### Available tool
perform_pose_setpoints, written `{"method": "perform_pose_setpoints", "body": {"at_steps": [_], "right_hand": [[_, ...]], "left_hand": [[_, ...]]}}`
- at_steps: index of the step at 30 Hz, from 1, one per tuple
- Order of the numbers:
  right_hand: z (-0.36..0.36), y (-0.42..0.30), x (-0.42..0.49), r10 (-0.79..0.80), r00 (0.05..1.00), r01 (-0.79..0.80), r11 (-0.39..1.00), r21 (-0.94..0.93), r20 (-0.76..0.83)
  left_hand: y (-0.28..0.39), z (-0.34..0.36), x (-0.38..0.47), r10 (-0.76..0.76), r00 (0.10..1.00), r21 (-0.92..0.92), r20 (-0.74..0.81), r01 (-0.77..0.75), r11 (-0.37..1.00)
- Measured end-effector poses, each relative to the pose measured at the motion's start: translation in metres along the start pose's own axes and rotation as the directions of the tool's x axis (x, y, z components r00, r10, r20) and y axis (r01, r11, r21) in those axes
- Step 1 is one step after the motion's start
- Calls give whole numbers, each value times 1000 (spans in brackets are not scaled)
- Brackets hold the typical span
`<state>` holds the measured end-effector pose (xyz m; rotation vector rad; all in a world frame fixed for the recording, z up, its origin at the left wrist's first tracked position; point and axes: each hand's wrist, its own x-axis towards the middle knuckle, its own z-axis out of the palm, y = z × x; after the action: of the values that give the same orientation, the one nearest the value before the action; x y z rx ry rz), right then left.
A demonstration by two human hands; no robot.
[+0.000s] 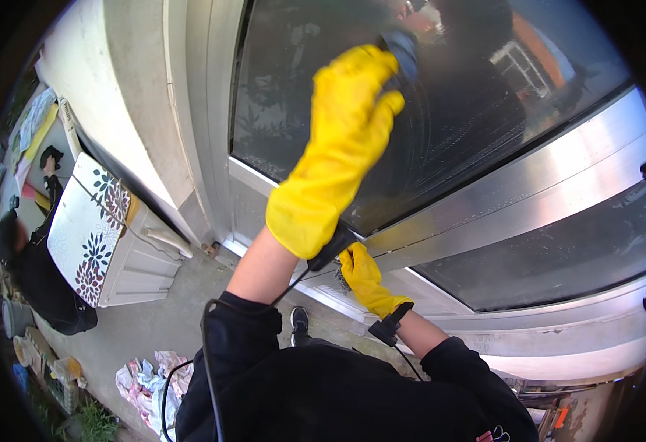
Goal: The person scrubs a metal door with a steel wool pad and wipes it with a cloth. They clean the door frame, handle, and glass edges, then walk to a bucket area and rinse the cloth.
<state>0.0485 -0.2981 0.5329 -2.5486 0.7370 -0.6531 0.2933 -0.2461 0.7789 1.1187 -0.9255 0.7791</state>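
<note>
My left hand (pixel 353 108), in a long yellow rubber glove, is raised against a dark glass door pane (pixel 461 127). It grips a blue wiping pad (pixel 403 55), blurred and partly hidden by the fingers. Wet streaks and reflections cover the glass. Lower down, my right hand (pixel 364 276) wears a matching glove and is at the metal door frame (pixel 444 226). A grey, fuzzy scouring pad (pixel 342 279) pokes out beside its curled fingers. A black strapped device (pixel 386 329) sits on the right wrist; another (pixel 331 248) shows by the left cuff.
To the left stands a white cabinet-like appliance (pixel 146 265) with a flower-patterned top. Beyond it, a person in black (pixel 41 276) reaches toward another surface. Crumpled patterned cloth (pixel 154 381) lies on the concrete floor (pixel 196 320). Buckets (pixel 13 319) and plants (pixel 96 422) line the left edge.
</note>
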Motion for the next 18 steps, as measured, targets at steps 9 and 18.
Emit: {"method": "perform_pose_setpoints", "body": {"at_steps": [9,18], "right_hand": [[-1,-3,-1,107,992,-101,992,-76,70],[-4,-9,3,30,996,-26,998,-52,87]], "left_hand": [[-83,-81,-155,-772,563,38,-297,814,579],[-88,-64,-42,-148,963,153,-227,185,971]]}}
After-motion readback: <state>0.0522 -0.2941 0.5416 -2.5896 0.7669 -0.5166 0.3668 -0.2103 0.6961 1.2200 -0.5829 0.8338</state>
